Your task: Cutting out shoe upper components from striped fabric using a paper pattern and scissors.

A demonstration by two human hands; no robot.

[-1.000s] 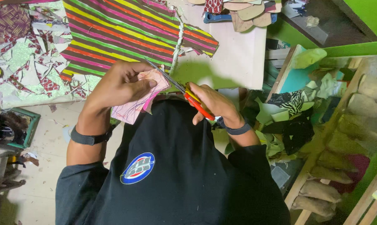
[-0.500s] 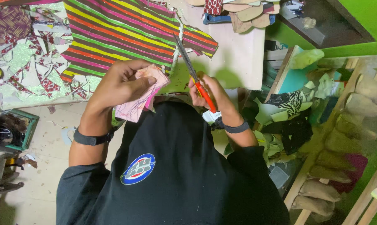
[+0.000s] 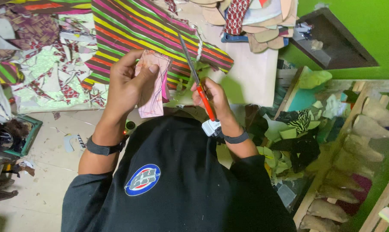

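- Two bare hands work above a black-shirted chest, close to the near edge of a pale work table point(image 3: 254, 73).
- Left hand point(image 3: 127, 88), at about ten o'clock from the shirt's round badge point(image 3: 142, 179), is closed around a pink fabric piece point(image 3: 153, 81): thumb pressed on its face, fingers curled behind, the piece standing upright.
- Right hand point(image 3: 213, 101), at roughly one o'clock from the badge, is wrapped round the orange handles of a pair of scissors point(image 3: 196, 83).
- Scissor blades point up toward twelve o'clock, nearly together; their tip lies over the striped cloth point(image 3: 130, 30), just right of the pink piece and apart from it.
- Dark bands sit on both wrists; the right one carries a white watch point(image 3: 211, 127).
- Striped cloth in pink, yellow and orange spreads across the table at eleven o'clock.
- Flat sole-shaped cutouts point(image 3: 259, 21) are stacked at one o'clock.
- Green and patterned scraps point(image 3: 295, 129) pile up at three o'clock, beside a rack of shoe lasts point(image 3: 366, 129).
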